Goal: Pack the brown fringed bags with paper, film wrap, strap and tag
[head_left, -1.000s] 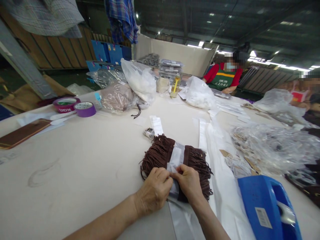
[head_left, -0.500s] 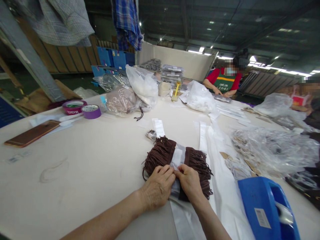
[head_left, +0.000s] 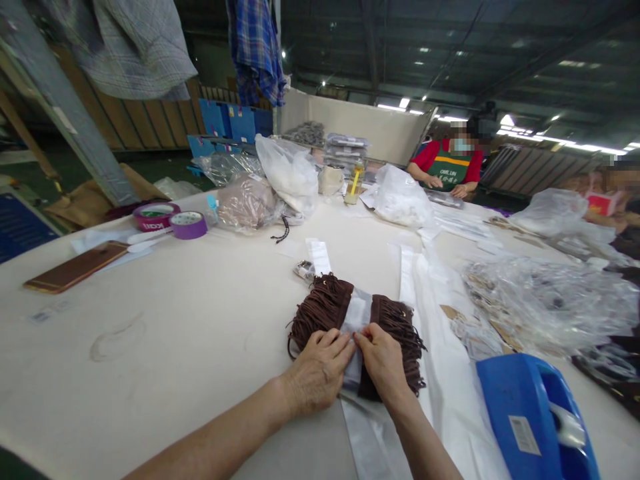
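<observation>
A dark brown fringed bundle (head_left: 325, 307) lies on the table, with a pale translucent band (head_left: 359, 310) wrapped around its middle. My left hand (head_left: 319, 370) rests on the bundle's near left part, fingers stretched out flat and tips on the band. Beside it my right hand (head_left: 383, 360) is closed in a pinch on the band, thumb and forefinger near the left fingertips. Exactly what lies under the fingers is hidden. A white strip (head_left: 319, 257) and a small clear packet with metal parts (head_left: 303, 269) lie just beyond the bundle.
A blue tape dispenser (head_left: 515, 393) stands at right, near a heap of clear plastic bags (head_left: 555, 300). White plastic sheeting (head_left: 440, 373) runs alongside the bundle. At left are a phone (head_left: 75, 267) and purple tape rolls (head_left: 189, 225). A co-worker (head_left: 447, 163) stands across the table.
My right fingertips have shifted slightly along the band, away from me. My left hand stays nearly in place. The view has turned slightly, and the co-worker's hands have moved apart.
</observation>
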Available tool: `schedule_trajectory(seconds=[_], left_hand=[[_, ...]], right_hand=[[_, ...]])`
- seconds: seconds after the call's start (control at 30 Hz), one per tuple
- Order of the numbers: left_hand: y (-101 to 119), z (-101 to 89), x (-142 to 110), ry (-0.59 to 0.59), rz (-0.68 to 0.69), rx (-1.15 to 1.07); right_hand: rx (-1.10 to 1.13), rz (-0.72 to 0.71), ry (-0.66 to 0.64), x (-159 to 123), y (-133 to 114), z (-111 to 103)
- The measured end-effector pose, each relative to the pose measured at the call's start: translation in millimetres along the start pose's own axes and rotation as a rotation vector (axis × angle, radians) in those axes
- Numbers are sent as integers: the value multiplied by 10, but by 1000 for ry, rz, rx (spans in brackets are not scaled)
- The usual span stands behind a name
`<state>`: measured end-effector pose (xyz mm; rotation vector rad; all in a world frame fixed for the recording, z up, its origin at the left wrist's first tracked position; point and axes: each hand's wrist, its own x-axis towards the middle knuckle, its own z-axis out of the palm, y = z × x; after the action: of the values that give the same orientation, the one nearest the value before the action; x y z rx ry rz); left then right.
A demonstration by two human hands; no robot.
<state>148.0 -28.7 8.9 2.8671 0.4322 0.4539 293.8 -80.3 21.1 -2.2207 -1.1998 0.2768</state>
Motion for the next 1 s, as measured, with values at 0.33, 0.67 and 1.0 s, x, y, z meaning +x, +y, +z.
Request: schedule_trajectory(seconds=[0.33,0.67,1.0], left_hand=[[12,-26,15,-40,-28,-2],[-98,133,-49,157,76,13],[-218,266,-45,269,149,103]], right_hand=[[149,85,113,-65,-66,-255],[-179,478,492,-943,1175,-1918],[323,605,447,-1201,1414,-1674]])
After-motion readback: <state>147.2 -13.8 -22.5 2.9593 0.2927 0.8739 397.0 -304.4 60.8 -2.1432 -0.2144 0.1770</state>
